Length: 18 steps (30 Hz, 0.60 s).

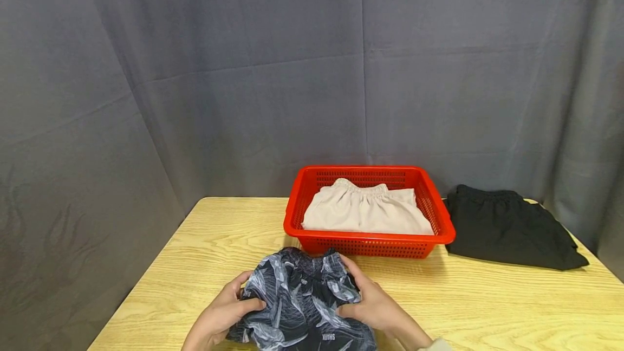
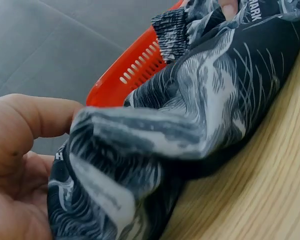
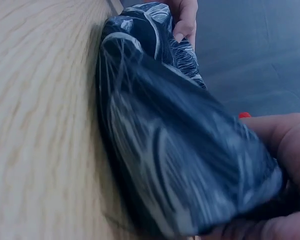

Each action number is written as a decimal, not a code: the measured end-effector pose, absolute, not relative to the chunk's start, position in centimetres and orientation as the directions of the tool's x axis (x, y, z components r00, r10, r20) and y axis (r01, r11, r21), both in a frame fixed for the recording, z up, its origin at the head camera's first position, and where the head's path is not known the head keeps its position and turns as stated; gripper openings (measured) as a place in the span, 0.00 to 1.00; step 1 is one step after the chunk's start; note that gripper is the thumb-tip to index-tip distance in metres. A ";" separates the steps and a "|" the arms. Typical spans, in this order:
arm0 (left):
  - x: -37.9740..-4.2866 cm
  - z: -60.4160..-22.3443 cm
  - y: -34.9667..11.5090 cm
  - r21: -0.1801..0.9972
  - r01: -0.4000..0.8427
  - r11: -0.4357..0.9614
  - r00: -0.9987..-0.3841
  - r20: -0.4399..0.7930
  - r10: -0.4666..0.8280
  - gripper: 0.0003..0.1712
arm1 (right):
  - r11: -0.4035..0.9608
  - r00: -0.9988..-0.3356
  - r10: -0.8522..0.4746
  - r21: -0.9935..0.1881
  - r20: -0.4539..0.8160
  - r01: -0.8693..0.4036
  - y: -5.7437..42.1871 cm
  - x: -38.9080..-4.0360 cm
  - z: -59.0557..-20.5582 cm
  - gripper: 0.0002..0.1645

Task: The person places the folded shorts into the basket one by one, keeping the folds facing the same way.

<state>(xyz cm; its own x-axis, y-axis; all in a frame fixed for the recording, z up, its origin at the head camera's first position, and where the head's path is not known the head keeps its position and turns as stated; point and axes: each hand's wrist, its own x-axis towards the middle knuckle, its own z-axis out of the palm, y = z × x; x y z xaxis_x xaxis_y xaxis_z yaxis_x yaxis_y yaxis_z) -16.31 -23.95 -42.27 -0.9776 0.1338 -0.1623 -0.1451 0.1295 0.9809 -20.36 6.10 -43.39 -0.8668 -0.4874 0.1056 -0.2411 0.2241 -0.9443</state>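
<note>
A pair of black-and-grey shark-print shorts [image 1: 304, 307] lies bunched at the table's front, its gathered elastic waistband on the far side. My left hand [image 1: 226, 305] grips the left side of the shorts, thumb on top and fingers behind the cloth. On the opposite side my right hand [image 1: 368, 299] holds the cloth between thumb and fingers. The left wrist view shows a raised fold of the fabric [image 2: 140, 135] at the left thumb and fingers. In the right wrist view the right hand [image 3: 290, 165] pinches an end of the cloth, with part of the hand cut off by the frame.
Just beyond the shorts stands a red plastic basket [image 1: 370, 236] with beige elastic-waist shorts [image 1: 365, 210] spread inside. Black shorts [image 1: 507, 229] lie flat to its right on the wood-grain table [image 1: 487, 302]. Grey curtains [image 1: 292, 96] hang behind and at the sides.
</note>
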 end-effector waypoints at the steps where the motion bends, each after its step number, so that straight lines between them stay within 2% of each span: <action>1: -16.3 -42.2 -23.9 0.984 -0.143 0.105 -0.975 -0.158 0.153 0.42 | 0.223 -0.865 -0.489 -0.941 0.118 -0.254 6.1 -20.4 -43.3 0.63; 11: -16.1 -42.2 -23.7 0.988 -0.122 0.095 -0.980 -0.135 0.145 0.57 | 0.193 -0.852 -0.492 -0.932 0.177 -0.305 5.6 -20.5 -43.2 0.63; 14: -16.1 -42.2 -23.6 0.992 -0.089 0.088 -0.979 -0.103 0.175 0.56 | 0.183 -0.847 -0.497 -0.931 0.189 -0.315 5.6 -20.5 -43.3 0.63; 18: -16.1 -42.1 -23.5 0.994 -0.076 0.074 -0.972 -0.091 0.215 0.50 | 0.159 -0.830 -0.514 -0.927 0.216 -0.339 5.7 -20.5 -43.3 0.62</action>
<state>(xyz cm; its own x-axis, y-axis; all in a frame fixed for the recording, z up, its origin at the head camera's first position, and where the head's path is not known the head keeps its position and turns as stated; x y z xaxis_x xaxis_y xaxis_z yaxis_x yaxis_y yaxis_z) -16.07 -23.47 -42.13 -0.9725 0.2146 -0.0908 -0.0765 0.0742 0.9943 -20.50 5.66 -43.30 -0.8302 -0.5141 0.2156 -0.3394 0.1594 -0.9270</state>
